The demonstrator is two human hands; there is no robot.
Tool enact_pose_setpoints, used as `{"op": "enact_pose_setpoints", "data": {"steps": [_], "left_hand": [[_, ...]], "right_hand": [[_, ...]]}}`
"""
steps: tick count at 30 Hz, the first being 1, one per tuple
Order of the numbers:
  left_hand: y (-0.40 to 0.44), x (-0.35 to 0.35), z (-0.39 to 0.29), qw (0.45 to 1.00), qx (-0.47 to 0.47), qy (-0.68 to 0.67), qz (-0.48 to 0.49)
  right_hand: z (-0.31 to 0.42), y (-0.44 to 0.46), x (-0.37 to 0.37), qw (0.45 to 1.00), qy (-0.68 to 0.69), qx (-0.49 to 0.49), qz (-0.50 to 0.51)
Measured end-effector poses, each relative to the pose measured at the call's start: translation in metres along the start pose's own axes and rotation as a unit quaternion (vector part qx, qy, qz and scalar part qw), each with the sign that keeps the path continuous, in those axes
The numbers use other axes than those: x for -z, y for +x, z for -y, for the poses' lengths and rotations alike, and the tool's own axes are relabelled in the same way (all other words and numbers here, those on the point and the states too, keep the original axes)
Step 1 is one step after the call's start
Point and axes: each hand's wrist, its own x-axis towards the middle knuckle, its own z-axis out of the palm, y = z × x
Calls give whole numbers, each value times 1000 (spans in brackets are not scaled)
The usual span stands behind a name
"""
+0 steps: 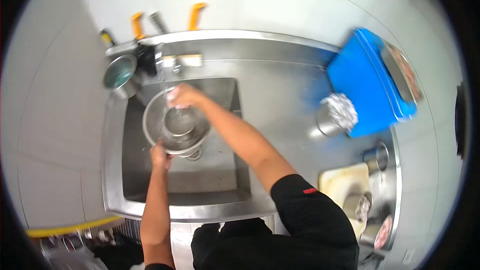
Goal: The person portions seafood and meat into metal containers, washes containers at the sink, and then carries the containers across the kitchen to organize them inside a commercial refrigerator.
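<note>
I see a metal pot (123, 61) ahead-left of my left grip (160, 156). That grip pinches the near rim of a metal bowl (153, 120), in the sink (202, 177) just ahead. Right grip (184, 96) curls over the bowl's far side; blurred, I can't tell what it pinches. Foil-topped container (337, 114), blue bin (362, 80) well right of it.

The bowl (154, 120) is left of the box (367, 85).
</note>
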Motion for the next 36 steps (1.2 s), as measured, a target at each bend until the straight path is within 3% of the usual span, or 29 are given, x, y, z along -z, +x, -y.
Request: {"op": "enact_pose_setpoints", "data": {"steps": [1, 3, 5, 6, 7, 8, 9, 14, 17, 20, 24, 26, 27, 29, 31, 33, 34, 35, 36], "left_hand": [[4, -2, 1, 999, 4, 20, 43], [0, -18, -3, 997, 23, 17, 68], [-7, -29, 0, 999, 17, -31, 16], [-4, -26, 4, 999, 15, -26, 23], [-1, -21, 9, 999, 14, -22, 28], [-8, -22, 2, 999, 24, 4, 28], [-14, -24, -1, 998, 37, 30, 32], [-19, 1, 13, 997, 37, 51, -53], [-6, 21, 25, 995, 31, 44, -82], [18, 38, 43, 987, 85, 49, -128], [60, 53, 98, 980, 92, 6, -178], [71, 61, 123, 982, 98, -23, -159], [77, 61, 132, 982, 98, -51, -151], [89, 66, 144, 979, 131, -76, -139], [85, 67, 138, 975, 157, -20, -157], [77, 82, 123, 978, 191, 20, -84], [84, 107, 127, 980, 199, -14, 21], [84, 112, 121, 978, 205, 35, 32], [86, 119, 118, 976, 201, 81, 29]], "right_hand": [[10, -11, 10, 999, -17, -42, -5], [20, -39, 26, 996, 24, -22, -85], [-16, -33, 36, 996, -29, 27, -86], [-8, -59, 48, 994, 70, 26, -74], [-10, -73, 61, 996, 87, 1, -29], [-9, -89, 62, 991, 81, -26, -100], [2, -111, 69, 992, 67, -46, -93], [-19, -142, 54, 994, 105, -31, -22], [-20, -159, 49, 987, 148, -67, -11], [-23, -172, 46, 976, 189, -103, -19], [-41, -176, 50, 952, 272, -139, -17], [-55, -182, 53, 871, 479, -111, -10], [-60, -184, 57, 875, 469, -115, -24], [-66, -180, 55, 773, 627, -96, 2], [-87, -169, 42, 761, 642, -86, -26], [-100, -164, 33, 727, 675, -96, -83], [-102, -159, 27, 759, 626, -118, -137], [-105, -167, 21, 784, 597, -76, -149], [-99, -166, 20, 814, 532, -121, -199]]}}
